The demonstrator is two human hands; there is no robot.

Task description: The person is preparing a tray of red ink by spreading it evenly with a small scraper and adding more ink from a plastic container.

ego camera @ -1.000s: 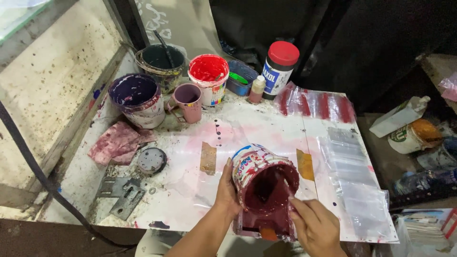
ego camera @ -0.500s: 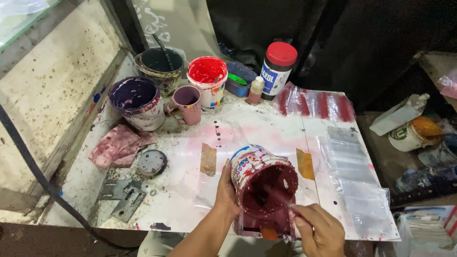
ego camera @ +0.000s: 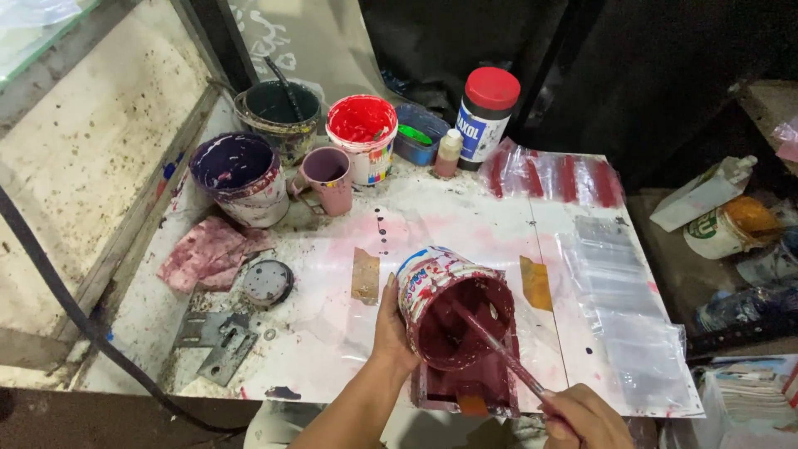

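Low in the frame, just right of centre, the left hand (ego camera: 391,333) wraps its fingers around the side of a paint-smeared tub (ego camera: 449,308), tilted so its dark maroon inside faces the camera. The right hand (ego camera: 586,416), at the bottom edge right of centre, is closed on the end of a thin stick (ego camera: 495,349) whose far tip reaches down into the tub. Under the tub lies a maroon-coated rectangular frame (ego camera: 465,399), close to the near edge of the white table (ego camera: 465,224).

The middle of the tabletop is mostly bare apart from two brown tape strips (ego camera: 366,274) either side of the tub. Along the right side a clear plastic sheet (ego camera: 623,308) runs up to the table's right edge.

Containers crowd the upper centre: a purple bucket (ego camera: 241,179), a dark green bucket (ego camera: 274,112), a mauve mug (ego camera: 328,179), a red-filled tub (ego camera: 362,133) and a red-capped jar (ego camera: 486,116). At centre left lie a stained pink rag (ego camera: 208,254), a round metal lid (ego camera: 266,283) and a metal bracket (ego camera: 216,345) near the left edge, where a black cable (ego camera: 58,283) drops past.
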